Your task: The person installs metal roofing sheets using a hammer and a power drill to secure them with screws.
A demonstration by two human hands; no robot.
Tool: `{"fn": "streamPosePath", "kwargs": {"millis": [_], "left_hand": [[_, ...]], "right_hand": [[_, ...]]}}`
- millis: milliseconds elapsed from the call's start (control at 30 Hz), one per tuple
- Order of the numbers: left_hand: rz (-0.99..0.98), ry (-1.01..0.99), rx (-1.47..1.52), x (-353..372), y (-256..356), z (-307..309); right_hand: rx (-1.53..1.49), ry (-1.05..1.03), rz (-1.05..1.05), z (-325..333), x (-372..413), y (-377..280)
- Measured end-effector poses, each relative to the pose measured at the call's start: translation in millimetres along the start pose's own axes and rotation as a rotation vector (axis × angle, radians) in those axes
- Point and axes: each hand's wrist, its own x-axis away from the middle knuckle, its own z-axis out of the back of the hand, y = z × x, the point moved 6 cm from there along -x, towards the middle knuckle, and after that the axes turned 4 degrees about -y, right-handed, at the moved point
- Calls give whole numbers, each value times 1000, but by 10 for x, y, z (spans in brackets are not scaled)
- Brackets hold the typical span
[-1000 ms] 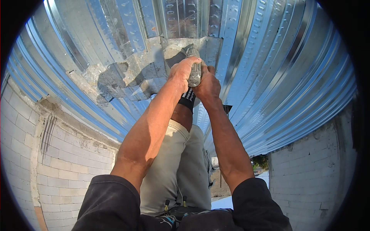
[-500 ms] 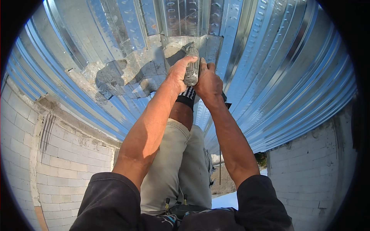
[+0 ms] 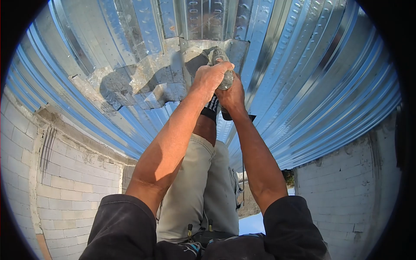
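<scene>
A worn, dusty cordless drill (image 3: 221,55), seen from above, points away from me over the metal decking. My right hand (image 3: 234,93) is wrapped round its grip, mostly hidden below the body. My left hand (image 3: 211,79) presses on the drill's body from the left, its thumb across the top. Under the drill's front end lies a dented, dirty strip of ribbed sheet metal (image 3: 175,71), with the drill's shadow on it. The drill's tip is too hard to make out against the metal.
Shiny ribbed metal decking (image 3: 299,86) spreads ahead and to both sides. My striped shoe or sock (image 3: 212,106) and bent leg are just below the hands. Block walls stand at lower left (image 3: 71,195) and lower right (image 3: 338,195), with rebar (image 3: 47,147) at the left.
My left thumb has moved right across the top of the drill. The drill's rear has swung slightly right, and my right hand has shifted a little left and down beneath it.
</scene>
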Motion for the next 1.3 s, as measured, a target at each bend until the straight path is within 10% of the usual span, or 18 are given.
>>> {"fn": "streamPosePath", "kwargs": {"millis": [633,1067,1300], "left_hand": [[13,-166,636,-61,-536,126],[-50,193,-108,25,-191,62],[-51,148,224,-164,-184,140]], "right_hand": [[659,-74,-2,44,46,-241],[29,-68,9,-195,11,244],[168,-100,-131,-40,64,-88]]}}
